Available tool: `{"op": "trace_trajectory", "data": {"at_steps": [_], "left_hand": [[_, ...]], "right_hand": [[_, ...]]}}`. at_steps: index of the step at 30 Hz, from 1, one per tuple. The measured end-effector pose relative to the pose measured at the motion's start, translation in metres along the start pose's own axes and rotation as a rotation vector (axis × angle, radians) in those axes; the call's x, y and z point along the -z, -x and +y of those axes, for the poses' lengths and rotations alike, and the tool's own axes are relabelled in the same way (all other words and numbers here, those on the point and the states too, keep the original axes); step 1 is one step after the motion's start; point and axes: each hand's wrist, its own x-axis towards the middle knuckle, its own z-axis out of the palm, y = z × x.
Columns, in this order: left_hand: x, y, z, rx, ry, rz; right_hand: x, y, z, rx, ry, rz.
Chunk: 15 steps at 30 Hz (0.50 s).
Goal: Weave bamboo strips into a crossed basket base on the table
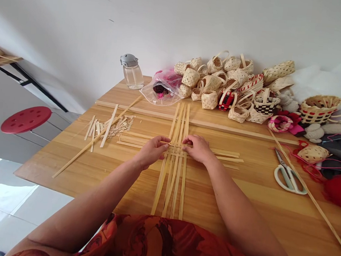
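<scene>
Flat bamboo strips [177,185] lie crossed on the wooden table in front of me. Lengthwise and crosswise strips interlace in a small woven patch [176,149] at the centre. At the left edge of this patch my left hand [155,148] is closed, with thumb and fingertips pinching a crosswise strip. My right hand [197,147] is closed in a pinch on a strip at the patch's right edge. The fingers partly cover the strips they grip. Loose ends of the crosswise strips [226,159] stick out past both hands.
Short strip offcuts [119,128] and a long strip [73,159] lie at left. Scissors [289,177] are at right. Small woven baskets [209,99], a plastic bag [165,87] and a water bottle [132,75] stand along the wall. A red stool [25,119] is beyond the table.
</scene>
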Motion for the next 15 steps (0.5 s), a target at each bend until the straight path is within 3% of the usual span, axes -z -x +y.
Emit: {"op": "trace_trajectory", "data": {"at_steps": [4,7,12,15], "left_hand": [[-0.006,0.003,0.005,-0.003,-0.046,-0.053],[0.003,0.001,0.008,-0.096,-0.191,-0.033],[0.025,-0.015,-0.006,-0.324,-0.559,0.239],[0.021,-0.023,-0.018,-0.378,-0.7,0.253]], "right_hand": [[0.003,0.002,-0.002,0.0,-0.004,-0.018],[0.004,0.002,-0.003,0.009,-0.024,-0.015],[0.002,0.0,0.001,0.0,-0.033,-0.004],[0.0,-0.001,0.003,-0.005,-0.029,0.003]]}}
